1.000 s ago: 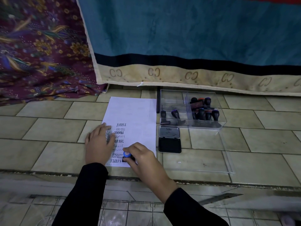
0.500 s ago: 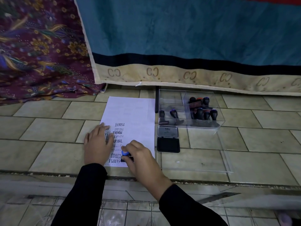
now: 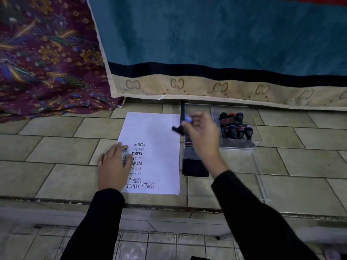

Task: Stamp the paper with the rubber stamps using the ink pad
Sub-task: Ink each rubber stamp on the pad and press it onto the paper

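Our left hand (image 3: 114,166) lies flat, fingers straight, pinning the paper (image 3: 159,128). Its near half already bears many prints, while the far half is blank, so more stamping seems left. Our right hand (image 3: 201,135) pinches a blue-capped stamp (image 3: 180,127) in its grip beside the clear stamp box (image 3: 238,145), above the open ink pad (image 3: 195,168).

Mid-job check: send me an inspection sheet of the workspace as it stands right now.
Surface: tiled floor; the paper lies flat on it.
Job's things: paper carries several prints, upper half blank; ink pad open, right of the paper; spare stamps stand in a clear box.
Clutter: clear lid lies right of the ink pad.
Grippers: left hand flat on the paper's left edge; right hand holds a blue-topped stamp over the paper's upper right corner.
Cables: nothing seen.
Surroundings: teal blanket and patterned cloth behind.
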`<state>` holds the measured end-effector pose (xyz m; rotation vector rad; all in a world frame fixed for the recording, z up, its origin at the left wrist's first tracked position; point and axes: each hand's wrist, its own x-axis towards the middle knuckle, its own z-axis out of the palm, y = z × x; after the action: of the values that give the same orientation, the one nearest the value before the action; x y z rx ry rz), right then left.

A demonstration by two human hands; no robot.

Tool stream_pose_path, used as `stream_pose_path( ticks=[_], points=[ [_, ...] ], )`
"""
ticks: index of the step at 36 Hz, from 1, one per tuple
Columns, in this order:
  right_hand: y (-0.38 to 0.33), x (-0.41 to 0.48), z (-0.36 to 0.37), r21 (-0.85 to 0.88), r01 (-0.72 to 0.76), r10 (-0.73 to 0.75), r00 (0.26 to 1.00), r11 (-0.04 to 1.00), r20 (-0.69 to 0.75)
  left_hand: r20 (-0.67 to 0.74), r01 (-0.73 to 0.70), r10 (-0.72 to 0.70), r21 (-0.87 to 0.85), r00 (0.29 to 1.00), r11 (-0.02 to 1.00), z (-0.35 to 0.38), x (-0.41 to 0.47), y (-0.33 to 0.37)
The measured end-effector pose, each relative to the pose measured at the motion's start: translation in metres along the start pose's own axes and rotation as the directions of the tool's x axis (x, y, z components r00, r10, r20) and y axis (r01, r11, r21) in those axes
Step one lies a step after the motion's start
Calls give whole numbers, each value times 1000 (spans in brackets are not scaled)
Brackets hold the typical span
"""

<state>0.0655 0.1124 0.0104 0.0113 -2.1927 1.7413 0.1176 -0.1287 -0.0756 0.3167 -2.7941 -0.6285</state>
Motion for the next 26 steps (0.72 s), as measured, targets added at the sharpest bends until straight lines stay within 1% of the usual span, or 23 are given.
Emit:
stream_pose_path(
  ticks=[4,7,9,11,13,16,19,23,24,26],
  points=[
    [1,52,-17,-67,95,-101,989,993,-103,0,7,-7,2,1000,1000,0,0,1],
    [13,81,-20,-211,98,-129,982,973,-139,-4,1,-1,2,1000,1000,0,0,1],
    [25,93,-19,-292,77,-110,989,953,-100,-1,2,-2,5,1000,1000,0,1,0],
    [37,99,-16,-367,74,-91,995,927,-30,-3,6,-6,7,1000,1000,0,1,0],
    [47,102,-12,-412,67,-67,998,909,15,-8,4,-4,8,1000,1000,0,1,0],
    [55,101,-8,-464,48,-34,999,885,39,-2,11,-11,5,1000,1000,0,0,1],
    [60,100,-6,-552,37,2,998,833,70,3,17,-17,8,1000,1000,0,1,1],
    [63,106,-7,-603,-38,110,990,797,83,13,8,-8,4,1000,1000,1,2,0],
    [62,108,-7,-622,-54,143,985,781,94,11,7,-7,3,1000,1000,1,2,0],
    [61,114,-7,-698,-42,186,974,715,132,11,6,-6,-1,1000,1000,1,2,0]
  ],
)
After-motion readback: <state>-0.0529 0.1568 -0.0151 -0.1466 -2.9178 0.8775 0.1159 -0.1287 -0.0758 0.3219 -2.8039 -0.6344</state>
